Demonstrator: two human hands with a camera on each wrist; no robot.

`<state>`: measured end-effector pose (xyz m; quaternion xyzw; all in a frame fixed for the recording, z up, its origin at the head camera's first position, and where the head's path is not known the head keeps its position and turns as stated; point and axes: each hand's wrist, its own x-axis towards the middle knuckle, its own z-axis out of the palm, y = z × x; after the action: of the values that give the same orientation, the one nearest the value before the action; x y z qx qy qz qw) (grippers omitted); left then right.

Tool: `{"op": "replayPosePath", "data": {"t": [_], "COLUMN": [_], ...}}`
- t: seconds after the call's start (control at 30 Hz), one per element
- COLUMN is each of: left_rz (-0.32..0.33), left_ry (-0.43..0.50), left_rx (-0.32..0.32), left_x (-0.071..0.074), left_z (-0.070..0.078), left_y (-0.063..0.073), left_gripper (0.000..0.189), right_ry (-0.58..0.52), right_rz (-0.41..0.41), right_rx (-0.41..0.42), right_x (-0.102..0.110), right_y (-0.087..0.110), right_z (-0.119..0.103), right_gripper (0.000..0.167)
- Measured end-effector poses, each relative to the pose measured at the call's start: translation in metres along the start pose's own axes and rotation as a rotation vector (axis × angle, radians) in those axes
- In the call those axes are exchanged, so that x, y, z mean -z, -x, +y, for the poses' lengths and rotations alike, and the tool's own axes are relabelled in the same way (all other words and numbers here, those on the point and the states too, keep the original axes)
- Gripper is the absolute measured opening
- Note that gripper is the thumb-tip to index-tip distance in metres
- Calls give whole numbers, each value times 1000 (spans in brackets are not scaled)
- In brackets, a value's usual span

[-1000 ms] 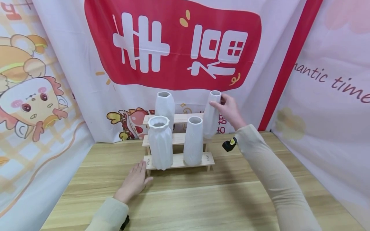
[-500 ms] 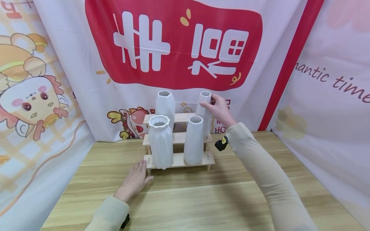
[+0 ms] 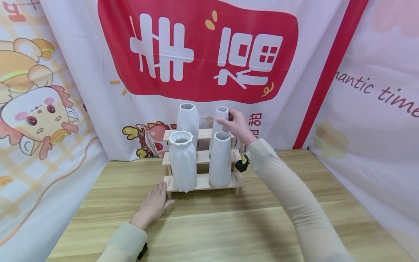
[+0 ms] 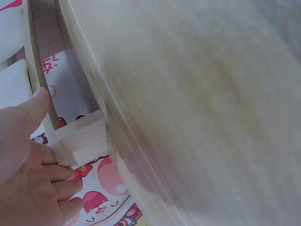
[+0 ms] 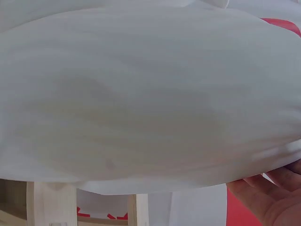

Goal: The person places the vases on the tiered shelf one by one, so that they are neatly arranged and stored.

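Note:
A slim white vase [image 3: 217, 125] with a faceted mouth stands upright behind the front right vase [image 3: 220, 160]. My right hand [image 3: 238, 125] grips it near the top, thumb in front. Its base is over the middle step; whether it touches is hard to tell. In the right wrist view the white vase [image 5: 150, 103] fills most of the picture, with the right fingers [image 5: 254, 193] at its edge. My left hand [image 3: 152, 203] rests at the left end of the wooden tiered stand [image 3: 201, 183], fingers fairly straight. In the left wrist view the thumb [image 4: 40, 103] touches the board's edge.
On the stand's bottom step, a ruffled-rim vase [image 3: 183, 163] stands at left. An angular vase [image 3: 188, 120] stands behind it, higher up. A printed cloth [image 3: 203, 83] hangs behind the stand, with more cloth at both sides. The wooden table [image 3: 229, 229] extends in front.
My right hand has carried the slim vase leftward from beyond the stand's right end to behind the front right vase. The left hand has stayed at the stand's left end.

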<state>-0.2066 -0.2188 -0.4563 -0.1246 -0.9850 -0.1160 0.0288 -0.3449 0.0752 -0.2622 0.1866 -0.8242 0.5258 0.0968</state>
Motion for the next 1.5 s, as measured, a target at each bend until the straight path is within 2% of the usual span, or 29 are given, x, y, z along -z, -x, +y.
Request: {"op": "replayPosePath", "data": {"t": [0.57, 0.83, 1.1, 1.27, 1.5], "left_rz": [9, 20, 0, 15, 45], "left_ry": [10, 14, 42, 42, 54], "left_rx": [4, -2, -2, -9, -7], "left_x": [1, 1, 3, 9, 23], "left_z": [4, 4, 3, 1, -1], "left_y": [0, -1, -2, -1, 0], "left_gripper": [73, 73, 72, 73, 72], "right_ry": [-9, -1, -26, 38, 131], "right_rz": [-70, -85, -88, -68, -82], "right_rx": [-78, -82, -78, -77, -23], "right_x": [0, 2, 17, 29, 38], "right_y": [-7, -4, 12, 29, 50], "right_z": [-1, 1, 7, 14, 26], "right_gripper": [54, 57, 69, 73, 70]}}
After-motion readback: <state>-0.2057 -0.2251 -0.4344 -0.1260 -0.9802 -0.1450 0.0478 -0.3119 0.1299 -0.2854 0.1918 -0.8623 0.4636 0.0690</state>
